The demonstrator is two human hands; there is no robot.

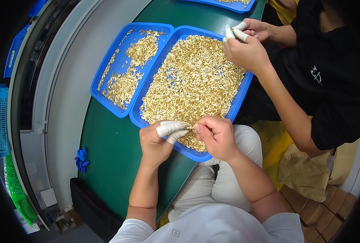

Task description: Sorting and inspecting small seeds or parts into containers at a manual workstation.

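Over the near edge of a large blue tray point(241, 96), both my hands meet at the fingertips. My left hand point(157, 139) wears white finger cots on thumb and fingers and is closed in a pinch. My right hand point(217, 137), without cots, pinches from the other side. Between them is a small gold-coloured metal piece point(191, 128), mostly hidden by the fingers. It looks like the many short gold-coloured metal pieces point(196, 77) heaped in the tray below.
Left of the large tray sits a smaller blue tray point(100, 81) with gold-coloured pieces in piles. A co-worker's hands point(247, 44), with white finger cots, are at the far right rim. A crumpled blue glove point(81, 159) lies on the green table point(107, 139). Cardboard boxes point(319, 214) stand at right.
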